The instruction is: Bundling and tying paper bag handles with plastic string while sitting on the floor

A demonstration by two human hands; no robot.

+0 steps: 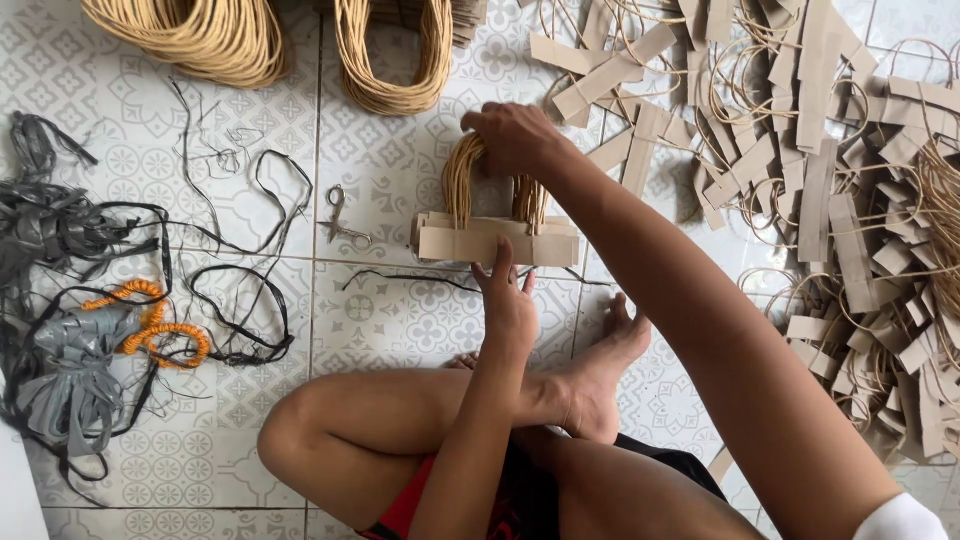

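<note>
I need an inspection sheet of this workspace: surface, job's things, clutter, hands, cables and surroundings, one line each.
Surface: patterned tile floor; the person sits on it.
Job's things: stack of paper handles with cord loops upright, lying before the person's foot.
Clutter: loose handle pile at right; small scissors; black strings; grey straps; orange cord.
Hands: right hand has its grip on the loop tops; left hand presses fingertips on the stack's near edge.
Cables: nothing seen.
Surroundings: two cord bundles at top.
</note>
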